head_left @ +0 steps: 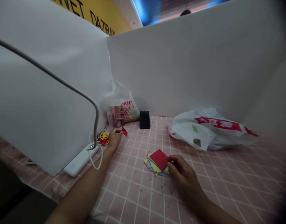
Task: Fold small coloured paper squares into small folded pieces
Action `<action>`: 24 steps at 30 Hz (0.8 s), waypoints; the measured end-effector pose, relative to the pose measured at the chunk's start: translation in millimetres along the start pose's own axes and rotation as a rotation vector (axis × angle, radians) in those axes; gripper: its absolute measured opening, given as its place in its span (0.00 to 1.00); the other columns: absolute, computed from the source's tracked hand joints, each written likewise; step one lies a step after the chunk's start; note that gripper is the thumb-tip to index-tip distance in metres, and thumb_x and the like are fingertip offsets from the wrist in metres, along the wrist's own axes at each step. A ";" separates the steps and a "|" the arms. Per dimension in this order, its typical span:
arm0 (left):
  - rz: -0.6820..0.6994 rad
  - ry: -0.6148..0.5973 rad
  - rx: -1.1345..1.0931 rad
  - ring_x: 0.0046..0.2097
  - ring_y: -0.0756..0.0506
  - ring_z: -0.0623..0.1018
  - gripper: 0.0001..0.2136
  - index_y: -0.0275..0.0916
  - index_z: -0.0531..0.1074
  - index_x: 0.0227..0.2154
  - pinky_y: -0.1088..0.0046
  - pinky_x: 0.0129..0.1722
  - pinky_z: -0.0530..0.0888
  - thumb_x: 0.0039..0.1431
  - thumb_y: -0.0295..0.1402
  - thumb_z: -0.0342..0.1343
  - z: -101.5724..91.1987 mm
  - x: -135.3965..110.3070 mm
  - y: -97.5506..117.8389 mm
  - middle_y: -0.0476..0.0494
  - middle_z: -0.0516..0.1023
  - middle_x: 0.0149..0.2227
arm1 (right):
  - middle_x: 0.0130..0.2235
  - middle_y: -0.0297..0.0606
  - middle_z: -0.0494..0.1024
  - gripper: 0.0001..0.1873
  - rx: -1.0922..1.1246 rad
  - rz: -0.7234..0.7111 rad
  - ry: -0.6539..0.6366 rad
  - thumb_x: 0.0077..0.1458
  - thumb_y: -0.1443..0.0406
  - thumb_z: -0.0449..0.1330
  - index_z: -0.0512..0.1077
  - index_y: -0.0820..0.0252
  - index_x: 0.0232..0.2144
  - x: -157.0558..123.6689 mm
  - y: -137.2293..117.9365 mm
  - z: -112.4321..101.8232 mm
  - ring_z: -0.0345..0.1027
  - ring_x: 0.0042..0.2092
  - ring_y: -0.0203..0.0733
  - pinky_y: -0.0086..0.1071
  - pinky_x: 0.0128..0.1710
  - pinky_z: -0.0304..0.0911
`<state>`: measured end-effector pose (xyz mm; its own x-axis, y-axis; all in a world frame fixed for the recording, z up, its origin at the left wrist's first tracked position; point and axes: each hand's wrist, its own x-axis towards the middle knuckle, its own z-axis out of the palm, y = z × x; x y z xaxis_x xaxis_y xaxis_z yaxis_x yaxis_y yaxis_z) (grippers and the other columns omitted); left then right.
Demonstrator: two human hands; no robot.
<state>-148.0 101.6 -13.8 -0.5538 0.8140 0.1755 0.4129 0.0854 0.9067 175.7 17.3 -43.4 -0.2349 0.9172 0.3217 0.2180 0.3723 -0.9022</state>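
Observation:
Between the fingertips of my left hand (115, 137) is a small piece of red paper (124, 132), held a little above the table. Beside that hand, on its left, lie red and yellow paper cut-outs (104, 137) with scalloped edges. My right hand (182, 170) is closed in a pinch at the right corner of a red paper square (159, 159). This square tops a loose fanned stack of coloured papers (153, 166), with yellow, purple and orange edges showing.
A white power strip (81, 160) with a cable lies at the left. Behind are a plastic bag (129, 110) of packaged goods and a black phone (145, 119). Another white plastic bag (203, 129) lies at the right. White partitions (180, 68) enclose the pink checked table (133, 193).

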 end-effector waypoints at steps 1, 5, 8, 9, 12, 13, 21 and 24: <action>-0.019 -0.010 0.046 0.47 0.42 0.77 0.14 0.36 0.71 0.49 0.58 0.45 0.76 0.64 0.36 0.56 -1.8 3.8 -5.5 0.39 0.75 0.50 | 0.35 0.37 0.72 0.09 0.001 0.004 -0.001 0.63 0.59 0.54 0.69 0.57 0.40 0.1 -0.2 0.0 0.66 0.35 0.42 0.33 0.33 0.61; -0.067 -0.059 0.220 0.49 0.40 0.76 0.16 0.37 0.69 0.53 0.57 0.46 0.77 0.64 0.36 0.56 -4.4 9.2 -21.2 0.38 0.73 0.53 | 0.35 0.37 0.72 0.10 -0.024 0.009 -0.015 0.63 0.58 0.54 0.69 0.57 0.39 0.6 -1.8 -0.7 0.66 0.34 0.43 0.34 0.33 0.61; -0.081 -0.079 0.336 0.49 0.41 0.76 0.16 0.37 0.69 0.52 0.57 0.46 0.76 0.65 0.36 0.56 -5.3 9.4 -25.2 0.39 0.73 0.53 | 0.34 0.37 0.72 0.11 -0.041 0.028 -0.022 0.63 0.57 0.53 0.69 0.57 0.39 0.9 -2.6 -1.6 0.66 0.34 0.43 0.34 0.32 0.60; -0.081 -0.082 0.368 0.49 0.41 0.76 0.16 0.37 0.69 0.52 0.57 0.46 0.76 0.65 0.36 0.56 -5.7 9.6 -25.5 0.39 0.73 0.53 | 0.33 0.38 0.73 0.11 -0.041 0.034 -0.026 0.63 0.57 0.53 0.69 0.57 0.39 0.9 -2.6 -1.9 0.67 0.34 0.44 0.34 0.31 0.60; -0.070 -0.080 0.438 0.49 0.41 0.76 0.16 0.37 0.69 0.53 0.57 0.47 0.76 0.65 0.36 0.56 -6.8 10.4 -25.0 0.38 0.73 0.53 | 0.33 0.38 0.73 0.12 -0.044 0.047 -0.024 0.62 0.56 0.53 0.69 0.57 0.39 0.7 -2.4 -2.3 0.67 0.34 0.44 0.34 0.31 0.60; -0.065 -0.077 0.455 0.49 0.41 0.76 0.16 0.37 0.69 0.53 0.57 0.47 0.76 0.65 0.36 0.56 -7.0 10.7 -24.6 0.38 0.73 0.53 | 0.34 0.38 0.73 0.12 -0.047 0.052 -0.024 0.62 0.56 0.53 0.69 0.57 0.39 0.5 -2.6 -2.4 0.67 0.34 0.44 0.34 0.31 0.61; -0.037 -0.120 0.519 0.49 0.41 0.76 0.16 0.37 0.69 0.52 0.57 0.47 0.76 0.65 0.36 0.56 -7.1 12.2 -23.0 0.38 0.73 0.53 | 0.34 0.38 0.73 0.13 -0.038 0.085 -0.043 0.62 0.55 0.53 0.69 0.58 0.39 1.1 -6.0 -0.8 0.67 0.35 0.44 0.34 0.31 0.61; -0.039 -0.133 0.529 0.49 0.41 0.76 0.16 0.37 0.69 0.52 0.57 0.46 0.76 0.65 0.36 0.56 -7.7 11.8 -24.5 0.38 0.73 0.53 | 0.33 0.37 0.72 0.13 -0.022 0.091 -0.049 0.62 0.55 0.53 0.69 0.58 0.39 1.9 -4.1 -0.4 0.66 0.34 0.43 0.34 0.31 0.60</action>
<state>-170.2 104.7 -31.0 -0.4941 0.8671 0.0640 0.7203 0.3669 0.5887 174.7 17.6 -38.9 -0.2588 0.9395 0.2242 0.2612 0.2915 -0.9202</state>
